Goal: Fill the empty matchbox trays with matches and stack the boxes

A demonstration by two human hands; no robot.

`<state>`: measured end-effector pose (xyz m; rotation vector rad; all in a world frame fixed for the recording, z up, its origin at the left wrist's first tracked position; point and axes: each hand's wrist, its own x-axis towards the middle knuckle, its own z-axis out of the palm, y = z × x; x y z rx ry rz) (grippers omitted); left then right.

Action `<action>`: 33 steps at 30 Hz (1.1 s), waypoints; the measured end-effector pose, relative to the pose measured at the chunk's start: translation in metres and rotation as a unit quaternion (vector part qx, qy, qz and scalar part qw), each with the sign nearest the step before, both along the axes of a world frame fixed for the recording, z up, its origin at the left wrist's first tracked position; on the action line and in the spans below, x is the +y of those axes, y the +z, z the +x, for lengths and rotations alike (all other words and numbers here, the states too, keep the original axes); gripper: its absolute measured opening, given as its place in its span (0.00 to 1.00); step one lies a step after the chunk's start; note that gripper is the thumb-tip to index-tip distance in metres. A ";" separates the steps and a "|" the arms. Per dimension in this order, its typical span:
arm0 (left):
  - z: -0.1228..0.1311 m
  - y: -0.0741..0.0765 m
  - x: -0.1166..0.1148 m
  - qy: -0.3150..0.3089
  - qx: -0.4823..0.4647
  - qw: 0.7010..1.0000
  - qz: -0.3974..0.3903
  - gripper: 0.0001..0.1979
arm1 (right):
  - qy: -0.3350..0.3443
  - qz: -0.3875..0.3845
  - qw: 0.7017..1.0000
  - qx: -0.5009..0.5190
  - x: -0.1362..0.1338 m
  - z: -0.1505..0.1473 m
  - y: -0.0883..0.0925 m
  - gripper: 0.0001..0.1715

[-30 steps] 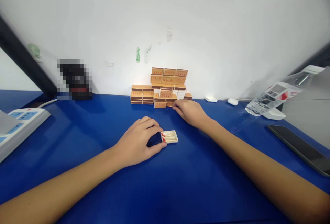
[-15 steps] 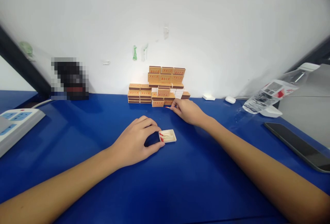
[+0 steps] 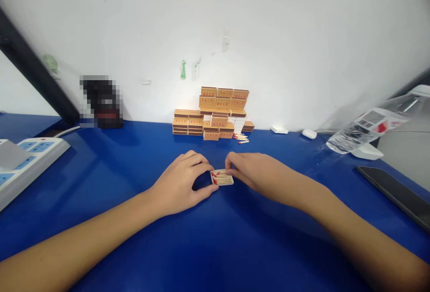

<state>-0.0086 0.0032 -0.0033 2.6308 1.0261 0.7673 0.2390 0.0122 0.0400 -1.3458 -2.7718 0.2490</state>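
My left hand (image 3: 181, 184) grips the left end of a small white matchbox tray (image 3: 231, 183) between thumb and fingers. Several red-tipped matches (image 3: 222, 179) lie in it, heads mostly to the left. Over the tray's right end, my right hand (image 3: 250, 169) is pinched on a match whose pale stick shows partly at the fingertips; the rest is hidden. Behind the hands, a loose pile of matches (image 3: 241, 137) lies on the blue table (image 3: 215, 247) by the stacked matchboxes (image 3: 222, 103).
Shorter matchbox stacks (image 3: 187, 122) stand left of the tall one, against the white wall (image 3: 151, 27). A power strip (image 3: 50, 157) lies at left. On the right are a white earbud case (image 3: 309, 134), a tilted clear bottle (image 3: 369, 122) and a phone (image 3: 396, 193).
My right hand has come back from beside the matchbox stack to the tray, uncovering the loose match pile. My left hand keeps its grip on the tray. The view has shifted slightly.
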 end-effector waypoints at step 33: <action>0.000 0.002 0.001 -0.006 0.002 1.000 -0.008 0.12 | 0.054 0.004 0.997 0.059 0.002 -0.012 -0.011 0.09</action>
